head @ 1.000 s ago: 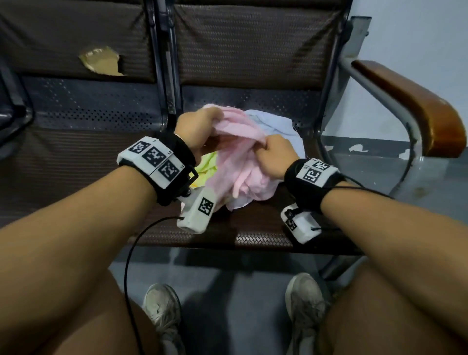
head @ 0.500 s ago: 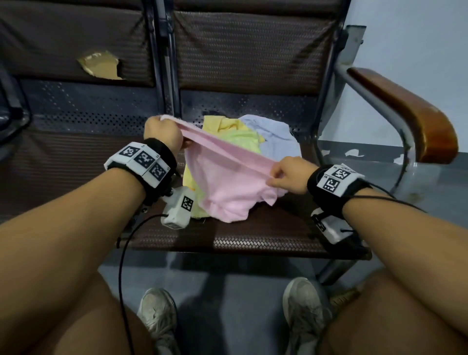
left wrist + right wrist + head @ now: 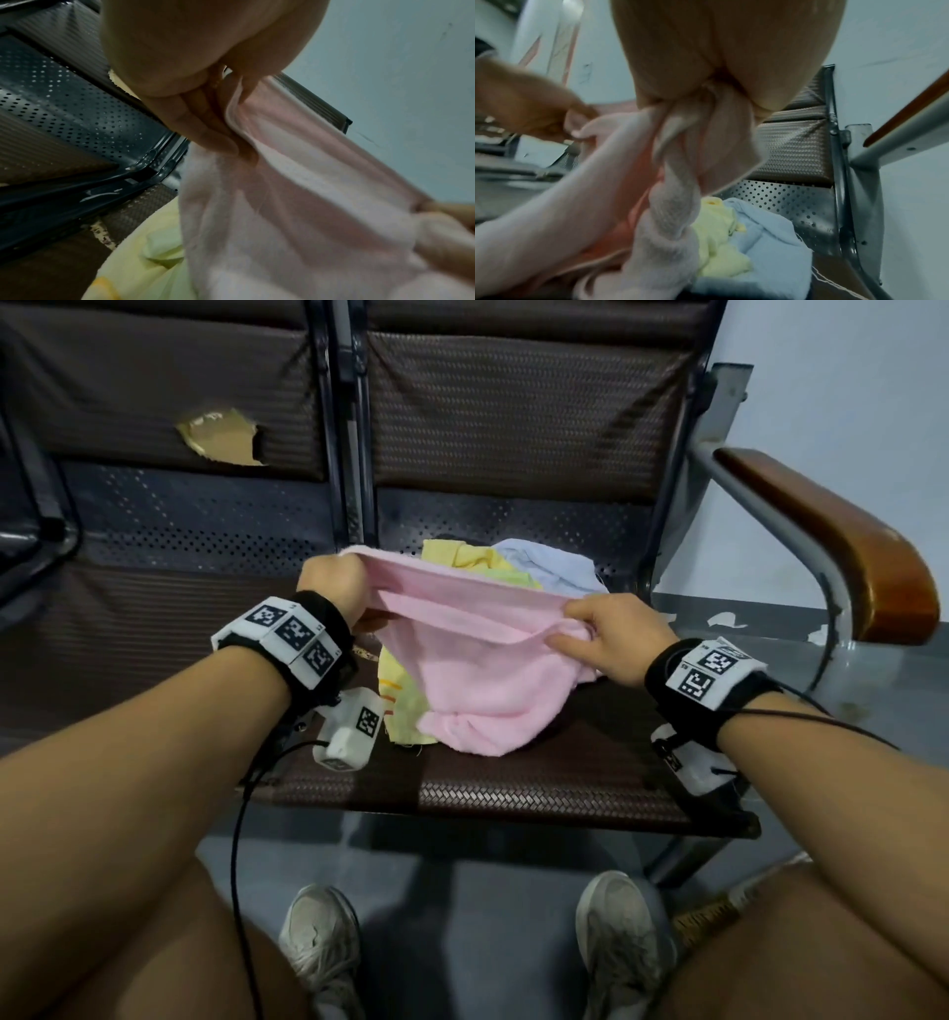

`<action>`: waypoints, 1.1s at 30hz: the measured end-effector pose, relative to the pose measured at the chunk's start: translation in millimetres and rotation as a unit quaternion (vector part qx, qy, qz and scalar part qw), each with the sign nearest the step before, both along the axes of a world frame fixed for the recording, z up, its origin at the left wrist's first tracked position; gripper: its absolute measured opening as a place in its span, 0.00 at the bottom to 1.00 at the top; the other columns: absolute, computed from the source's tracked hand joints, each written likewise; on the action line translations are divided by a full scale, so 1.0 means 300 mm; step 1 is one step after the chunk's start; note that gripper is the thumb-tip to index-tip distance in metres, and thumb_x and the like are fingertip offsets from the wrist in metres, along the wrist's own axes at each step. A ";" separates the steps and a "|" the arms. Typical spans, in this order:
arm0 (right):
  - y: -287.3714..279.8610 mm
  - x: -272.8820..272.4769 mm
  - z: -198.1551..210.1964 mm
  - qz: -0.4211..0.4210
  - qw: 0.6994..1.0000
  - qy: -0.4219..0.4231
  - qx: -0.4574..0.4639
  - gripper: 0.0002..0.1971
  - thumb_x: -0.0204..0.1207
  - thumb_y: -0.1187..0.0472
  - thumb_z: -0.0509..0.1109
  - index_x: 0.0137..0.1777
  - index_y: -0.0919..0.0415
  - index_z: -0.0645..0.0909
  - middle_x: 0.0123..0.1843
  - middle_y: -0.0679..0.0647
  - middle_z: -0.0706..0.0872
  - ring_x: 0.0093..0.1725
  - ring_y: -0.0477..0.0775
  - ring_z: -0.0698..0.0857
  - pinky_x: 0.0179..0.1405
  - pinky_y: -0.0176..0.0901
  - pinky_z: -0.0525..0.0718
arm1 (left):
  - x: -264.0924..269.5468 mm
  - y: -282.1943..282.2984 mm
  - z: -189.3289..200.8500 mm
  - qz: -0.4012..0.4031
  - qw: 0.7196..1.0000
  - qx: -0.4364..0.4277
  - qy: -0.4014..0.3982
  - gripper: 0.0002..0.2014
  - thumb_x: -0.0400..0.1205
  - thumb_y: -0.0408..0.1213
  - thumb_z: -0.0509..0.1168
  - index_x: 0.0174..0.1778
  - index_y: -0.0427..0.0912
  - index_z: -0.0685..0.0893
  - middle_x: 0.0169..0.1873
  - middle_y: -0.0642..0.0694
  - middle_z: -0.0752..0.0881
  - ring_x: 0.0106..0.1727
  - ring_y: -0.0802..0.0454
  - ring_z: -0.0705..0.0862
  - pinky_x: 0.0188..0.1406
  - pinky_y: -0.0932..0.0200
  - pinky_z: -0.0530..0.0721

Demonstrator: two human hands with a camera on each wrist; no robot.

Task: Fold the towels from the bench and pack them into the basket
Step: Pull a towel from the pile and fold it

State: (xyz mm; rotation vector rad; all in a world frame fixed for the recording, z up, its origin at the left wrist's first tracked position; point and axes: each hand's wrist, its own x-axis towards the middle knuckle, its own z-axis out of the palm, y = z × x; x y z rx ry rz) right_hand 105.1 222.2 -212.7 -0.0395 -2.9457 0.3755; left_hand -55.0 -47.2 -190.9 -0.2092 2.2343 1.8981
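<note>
A pink towel hangs stretched between my two hands above the bench seat, its lower part bunched on the seat. My left hand grips its left corner, fingers curled round the hem. My right hand pinches the right end, where the pink towel bunches under the fingers. Behind lie a yellow towel and a light blue towel, also seen as yellow towel and blue towel on the seat. No basket is in view.
The bench has a dark woven seat and perforated metal back. A wooden armrest on a metal frame stands at the right. The left seat's back has a torn patch. My knees and shoes are below, on grey floor.
The pink towel was bunched between both hands a second ago; my hands have since drawn apart, spreading its top edge taut and uncovering the yellow towel behind.
</note>
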 end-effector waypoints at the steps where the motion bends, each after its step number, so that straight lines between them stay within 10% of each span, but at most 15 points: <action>1: 0.004 0.000 -0.008 -0.019 0.999 -0.028 0.034 0.20 0.79 0.39 0.65 0.37 0.54 0.78 0.32 0.49 0.81 0.38 0.56 0.81 0.34 0.50 0.79 | -0.005 -0.005 0.007 0.015 1.000 0.019 -0.007 0.12 0.78 0.29 0.53 0.46 0.32 0.82 0.39 0.26 0.86 0.23 0.35 0.88 0.25 0.48 0.88; 7: 0.023 0.002 -0.008 -0.107 0.992 -0.038 0.049 0.23 0.86 0.43 0.54 0.37 0.54 0.79 0.31 0.52 0.82 0.39 0.64 0.84 0.34 0.49 0.76 | -0.011 -0.019 0.005 0.020 0.997 0.030 -0.064 0.16 0.84 0.30 0.47 0.45 0.24 0.78 0.23 0.31 0.86 0.19 0.41 0.87 0.17 0.54 0.86; 13: 0.033 0.004 0.022 -0.109 0.988 0.100 -0.036 0.17 0.86 0.54 0.58 0.64 0.51 0.87 0.49 0.58 0.92 0.52 0.66 0.87 0.54 0.57 0.84 | -0.032 -0.041 -0.033 -0.010 0.999 0.045 0.005 0.12 0.83 0.24 0.62 0.55 0.35 0.89 0.43 0.36 0.88 0.24 0.53 0.86 0.25 0.63 0.87; 17: 0.038 0.010 0.016 -0.166 0.968 0.113 -0.152 0.22 0.84 0.51 0.60 0.34 0.66 0.78 0.31 0.64 0.80 0.39 0.67 0.81 0.40 0.56 0.79 | -0.023 -0.056 -0.026 -0.089 0.990 0.109 0.000 0.12 0.81 0.21 0.64 0.55 0.30 0.90 0.52 0.36 0.91 0.47 0.48 0.89 0.44 0.61 0.90; 21: 0.035 0.012 0.037 -0.178 0.955 0.124 -0.201 0.27 0.82 0.44 0.64 0.28 0.65 0.70 0.26 0.62 0.74 0.32 0.64 0.75 0.33 0.53 0.75 | -0.023 -0.066 0.002 -0.062 0.986 0.152 -0.012 0.09 0.80 0.23 0.65 0.45 0.36 0.91 0.35 0.43 0.88 0.31 0.55 0.84 0.29 0.68 0.83; 26: 0.046 0.024 0.015 -0.142 0.976 0.076 -0.148 0.06 0.83 0.55 0.65 0.56 0.53 0.77 0.46 0.57 0.87 0.46 0.61 0.83 0.50 0.52 0.81 | -0.029 -0.108 0.007 -0.147 0.981 0.121 -0.043 0.08 0.82 0.28 0.66 0.54 0.35 0.89 0.40 0.43 0.83 0.27 0.60 0.78 0.26 0.72 0.81; 28: 0.054 0.028 0.007 -0.141 0.980 0.050 -0.129 0.16 0.85 0.61 0.60 0.70 0.54 0.76 0.57 0.62 0.88 0.56 0.65 0.85 0.60 0.53 0.81 | -0.028 -0.114 -0.002 -0.191 0.972 0.126 -0.044 0.15 0.82 0.24 0.65 0.64 0.29 0.84 0.45 0.39 0.83 0.26 0.59 0.74 0.37 0.69 0.87; 30: 0.056 0.024 0.008 -0.147 0.982 0.042 -0.108 0.17 0.83 0.67 0.57 0.66 0.58 0.82 0.57 0.64 0.89 0.58 0.67 0.85 0.58 0.51 0.80 | -0.023 -0.110 -0.017 -0.205 0.972 0.113 -0.036 0.18 0.79 0.20 0.67 0.67 0.26 0.82 0.40 0.41 0.82 0.27 0.58 0.76 0.54 0.61 0.89; 33: 0.033 0.022 0.028 -0.166 0.981 0.032 -0.098 0.11 0.81 0.68 0.55 0.44 0.61 0.80 0.43 0.64 0.85 0.50 0.70 0.83 0.48 0.54 0.78 | -0.009 -0.099 -0.039 -0.216 0.976 -0.002 0.023 0.21 0.72 0.20 0.75 0.62 0.27 0.85 0.43 0.42 0.89 0.39 0.54 0.88 0.46 0.65 0.89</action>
